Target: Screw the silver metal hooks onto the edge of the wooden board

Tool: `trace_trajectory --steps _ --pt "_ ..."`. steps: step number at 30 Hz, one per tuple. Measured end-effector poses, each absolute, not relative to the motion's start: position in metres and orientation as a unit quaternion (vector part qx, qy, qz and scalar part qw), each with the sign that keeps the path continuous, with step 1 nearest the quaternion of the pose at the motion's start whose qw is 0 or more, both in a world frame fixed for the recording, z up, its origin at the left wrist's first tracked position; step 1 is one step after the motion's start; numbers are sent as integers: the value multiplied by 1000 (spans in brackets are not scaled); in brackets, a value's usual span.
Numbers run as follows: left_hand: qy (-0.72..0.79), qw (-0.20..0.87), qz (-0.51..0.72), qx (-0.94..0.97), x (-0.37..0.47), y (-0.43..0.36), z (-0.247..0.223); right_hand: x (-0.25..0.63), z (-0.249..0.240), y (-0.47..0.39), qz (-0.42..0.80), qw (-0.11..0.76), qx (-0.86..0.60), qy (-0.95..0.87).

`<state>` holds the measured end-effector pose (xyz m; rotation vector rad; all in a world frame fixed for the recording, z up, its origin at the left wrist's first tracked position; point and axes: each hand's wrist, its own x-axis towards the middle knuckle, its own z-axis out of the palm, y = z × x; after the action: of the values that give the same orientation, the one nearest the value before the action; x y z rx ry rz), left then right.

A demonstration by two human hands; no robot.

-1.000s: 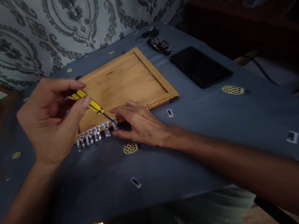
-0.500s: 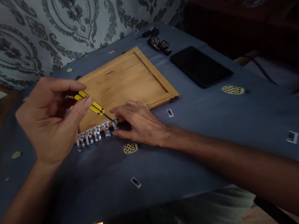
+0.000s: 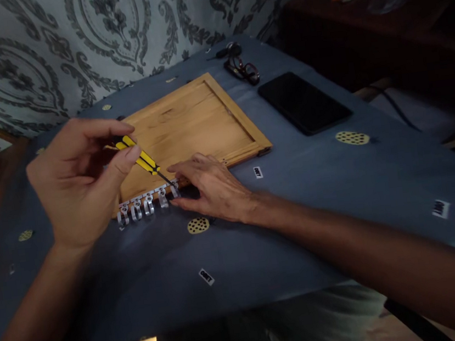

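Observation:
My left hand [image 3: 80,183] is closed around a yellow and black screwdriver [image 3: 146,159], pinched between thumb and fingers. The screwdriver slants down to the right, its tip at the last hook of a silver hook rail [image 3: 148,197]. That rail, with several metal hooks, runs along the near edge of a framed wooden panel [image 3: 192,125] lying on the table. My right hand [image 3: 213,189] grips the rail's right end at the panel's edge, thumb below and fingers above. Its fingers partly hide that end.
A blue patterned cloth [image 3: 303,249] covers the table. Right of the panel lies a black tablet [image 3: 304,103]. Behind it are eyeglasses [image 3: 242,69] and a dark-handled tool [image 3: 229,50]. A patterned curtain [image 3: 111,30] hangs at the back.
The screwdriver handle has turned slightly in my left hand, which has shifted a little to the right. My right hand stays in place on the rail.

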<state>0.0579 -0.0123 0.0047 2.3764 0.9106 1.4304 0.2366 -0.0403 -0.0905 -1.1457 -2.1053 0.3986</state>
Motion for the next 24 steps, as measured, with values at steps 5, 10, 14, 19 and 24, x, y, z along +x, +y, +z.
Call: trace_trajectory --steps 5,10,14,19,24 --pt "281 150 448 836 54 -7 6 236 -90 -40 160 344 -448 -810" --pt "288 129 482 818 58 -8 5 237 -89 -41 174 340 -446 -809" --pt "298 102 484 816 60 -10 9 237 -90 -41 173 346 -446 -807" --pt "321 133 474 809 58 -12 12 237 -91 -40 174 348 -446 -806" --pt "311 140 486 805 59 -13 10 237 -90 -41 165 347 -444 -810"
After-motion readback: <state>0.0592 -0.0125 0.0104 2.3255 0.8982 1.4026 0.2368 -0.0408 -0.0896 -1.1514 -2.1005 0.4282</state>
